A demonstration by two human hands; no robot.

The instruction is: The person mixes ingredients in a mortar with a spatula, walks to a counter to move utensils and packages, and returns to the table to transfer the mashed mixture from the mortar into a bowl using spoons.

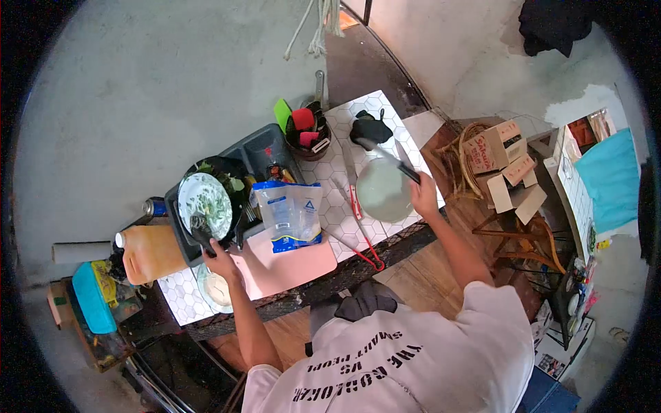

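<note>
My left hand [219, 263] is closed round the handle of a black utensil [200, 230]. Its dark end lies over the lower part of a white bowl [187, 196] with green and white food in it. Behind the bowl, leafy greens [234, 184] show in a dark pan. On the right, my right hand [425, 196] grips a black-handled utensil [403, 167] with a grey, blade-like end, blurred. That end passes over the upper edge of a pale green round plate [385, 193]. A black cloth-like item [370, 129] lies just beyond it.
Between my hands are a blue-and-clear plastic bag [288, 213], a pink board [299, 265] and red-handled tongs [375, 260]. A dark sink [251, 141] and a utensil holder [310, 153] stand behind. An orange jug [151, 255] is at left; cardboard boxes [492, 151] are at right.
</note>
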